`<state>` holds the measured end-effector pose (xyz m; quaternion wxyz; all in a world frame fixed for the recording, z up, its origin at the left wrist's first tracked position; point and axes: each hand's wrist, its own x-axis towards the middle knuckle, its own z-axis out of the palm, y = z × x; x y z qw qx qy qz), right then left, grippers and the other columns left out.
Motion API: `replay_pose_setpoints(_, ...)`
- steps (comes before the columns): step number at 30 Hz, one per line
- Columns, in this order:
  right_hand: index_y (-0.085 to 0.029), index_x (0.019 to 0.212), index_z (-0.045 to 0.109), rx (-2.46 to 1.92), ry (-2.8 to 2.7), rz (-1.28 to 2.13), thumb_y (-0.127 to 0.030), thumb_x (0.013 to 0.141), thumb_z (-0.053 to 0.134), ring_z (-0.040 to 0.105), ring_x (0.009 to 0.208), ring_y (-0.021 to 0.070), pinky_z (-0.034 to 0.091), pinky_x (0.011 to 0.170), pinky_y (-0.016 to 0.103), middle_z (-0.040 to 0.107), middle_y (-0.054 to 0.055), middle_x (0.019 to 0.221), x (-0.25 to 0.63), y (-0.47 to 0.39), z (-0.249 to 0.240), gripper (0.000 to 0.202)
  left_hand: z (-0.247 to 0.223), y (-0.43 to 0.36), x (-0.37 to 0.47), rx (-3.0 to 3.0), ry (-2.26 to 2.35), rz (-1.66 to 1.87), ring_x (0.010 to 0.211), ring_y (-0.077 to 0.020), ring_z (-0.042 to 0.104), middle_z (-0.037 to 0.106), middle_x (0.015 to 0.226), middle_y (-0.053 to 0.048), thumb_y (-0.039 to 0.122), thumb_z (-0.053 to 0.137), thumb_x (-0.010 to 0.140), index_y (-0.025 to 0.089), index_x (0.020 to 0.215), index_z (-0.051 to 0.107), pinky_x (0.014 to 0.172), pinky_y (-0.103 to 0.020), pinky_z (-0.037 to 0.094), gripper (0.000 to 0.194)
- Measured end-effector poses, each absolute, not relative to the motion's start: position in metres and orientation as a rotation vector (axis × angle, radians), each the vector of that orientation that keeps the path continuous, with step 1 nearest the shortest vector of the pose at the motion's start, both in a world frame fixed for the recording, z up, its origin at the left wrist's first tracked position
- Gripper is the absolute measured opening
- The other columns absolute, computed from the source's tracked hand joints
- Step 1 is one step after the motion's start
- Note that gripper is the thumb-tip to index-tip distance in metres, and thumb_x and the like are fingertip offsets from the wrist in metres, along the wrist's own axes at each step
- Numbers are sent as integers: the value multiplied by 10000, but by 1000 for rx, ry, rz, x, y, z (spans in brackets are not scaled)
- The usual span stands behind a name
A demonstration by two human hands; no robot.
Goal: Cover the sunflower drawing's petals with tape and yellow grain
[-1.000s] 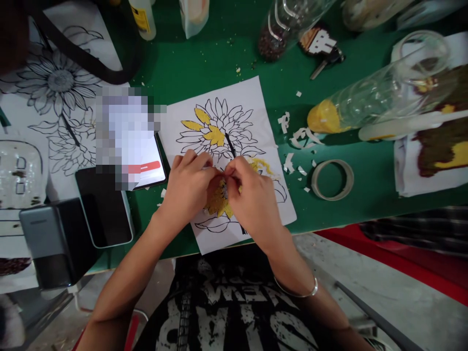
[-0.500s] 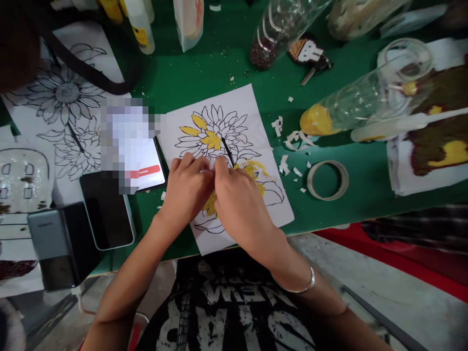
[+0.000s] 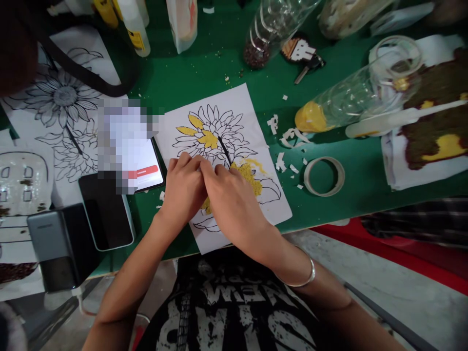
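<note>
A white sheet (image 3: 270, 209) with a line-drawn flower lies before me, some petals and a lower patch covered in yellow grains. Over its lower left part, my left hand (image 3: 185, 187) and my right hand (image 3: 234, 204) meet, both with curled fingers pressed together at the tips. Whatever lies between the fingertips is hidden. A band circles my right wrist. White paper scraps (image 3: 281, 162) and a roll of tape (image 3: 324, 176) are to the right of the sheet.
Left are a lit phone (image 3: 148, 170), a dark phone (image 3: 107, 212), a power bank (image 3: 54, 248) and another flower drawing (image 3: 66, 92). On the right lie a bottle with yellow grains (image 3: 312, 117), keys (image 3: 309, 66) and a brown-yellow picture (image 3: 435, 107). Glue bottles (image 3: 137, 29) stand behind.
My right hand has shifted slightly left, its fingers now closer over my left fingertips. The camera view has moved a little, so the table items appear slightly further left.
</note>
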<state>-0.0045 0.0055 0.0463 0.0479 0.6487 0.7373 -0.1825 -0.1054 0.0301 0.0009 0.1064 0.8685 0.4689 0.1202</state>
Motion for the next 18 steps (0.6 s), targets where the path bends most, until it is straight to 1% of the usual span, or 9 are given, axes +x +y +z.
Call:
replay_pose_setpoints(3,-113,1141,496,1986,2272,-563,56,758,331,566,722,192,423,558,283,605,129,868,0,5,43,450,0,30,-105,2563,1391,357,759,-208,437,620,778,-51,87,474,800,169,687,568,611,-336,304,168)
replay_pose_setpoints(6,-106,1112,485,2010,2296,-579,53,719,356,554,685,174,418,547,273,580,127,867,4,4,39,443,1,30,-105,2540,1375,346,772,-211,436,624,809,-54,101,472,805,167,683,583,612,-335,294,178)
replay_pose_setpoints(9,-101,1115,459,2050,2258,-648,55,708,359,538,651,165,399,527,268,554,119,860,4,3,37,447,1,29,-105,2517,1365,355,792,-214,433,633,842,-53,121,468,822,168,684,612,614,-335,281,205)
replay_pose_setpoints(12,-114,1097,447,2110,2204,-709,54,700,357,529,643,153,368,508,263,525,145,965,6,3,38,440,1,29,-105,2507,1359,354,798,-215,430,634,846,-53,140,473,830,164,698,638,612,-335,274,212)
replay_pose_setpoints(14,-136,1077,442,2180,2228,-689,49,689,351,533,663,152,356,509,266,502,159,1042,11,3,38,440,0,30,-106,2502,1350,356,807,-215,431,630,847,-50,154,492,829,169,697,652,621,-337,276,207)
replay_pose_setpoints(15,-150,1069,438,2220,2257,-678,41,688,350,535,671,156,355,515,268,508,148,1038,15,3,36,436,0,30,-107,2497,1345,358,812,-214,432,628,849,-49,165,503,830,175,703,661,628,-339,278,203)
replay_pose_setpoints(16,-167,1062,433,2257,2292,-686,28,696,354,537,670,158,357,524,271,530,121,988,19,3,34,423,-1,30,-108,2492,1339,362,815,-212,433,628,851,-46,177,513,834,182,711,670,634,-340,280,200)
replay_pose_setpoints(18,-191,1026,429,2306,2330,-783,-7,718,386,540,644,161,364,544,273,559,41,802,28,2,28,361,-2,31,-109,2478,1329,364,822,-211,437,631,859,-41,191,527,840,199,740,689,645,-342,286,191)
